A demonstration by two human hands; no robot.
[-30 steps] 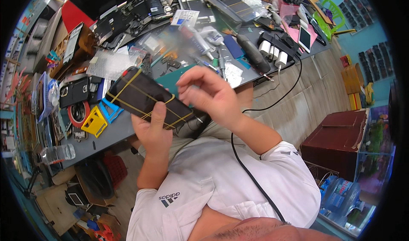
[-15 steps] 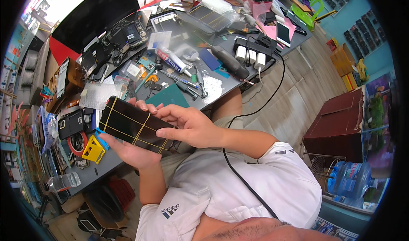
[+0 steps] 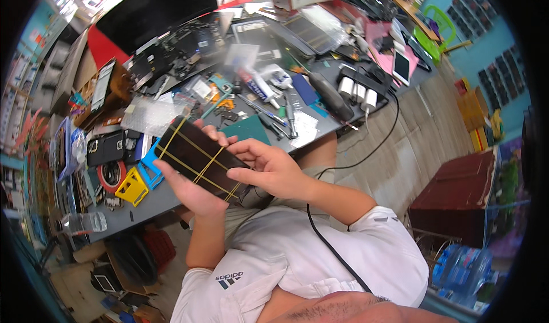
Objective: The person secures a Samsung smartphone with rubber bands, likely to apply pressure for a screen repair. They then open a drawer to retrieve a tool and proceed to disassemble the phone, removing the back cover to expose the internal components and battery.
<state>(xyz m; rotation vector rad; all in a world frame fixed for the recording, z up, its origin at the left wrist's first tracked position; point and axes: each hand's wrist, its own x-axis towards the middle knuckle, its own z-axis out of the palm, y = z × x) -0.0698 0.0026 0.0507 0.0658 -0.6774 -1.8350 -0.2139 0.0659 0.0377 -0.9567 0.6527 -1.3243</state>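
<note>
A black smartphone [image 3: 189, 151], screen side toward me, is bound with several yellow rubber bands running along and across it. My left hand [image 3: 197, 194] holds it from underneath, the thumb along its near edge and the fingertips curling over the far edge. At the phone's right end my right hand [image 3: 269, 171] has its thumb and fingers closed around the corner, by the bands. The phone is tilted and held above the front of the desk. Its back is hidden.
On the grey desk [image 3: 151, 208] lie a teal mat [image 3: 249, 130], a glue tube [image 3: 260, 88], screwdrivers [image 3: 290, 117], yellow [image 3: 132, 187] and blue phone stands, and a clear bottle [image 3: 84, 223]. A black cable [image 3: 394, 117] hangs from the power strip [image 3: 363, 80] past my right arm.
The view has shifted, so the desk and hands appear farther right. Both hands keep hold of the banded phone, with only a slight change in its tilt.
</note>
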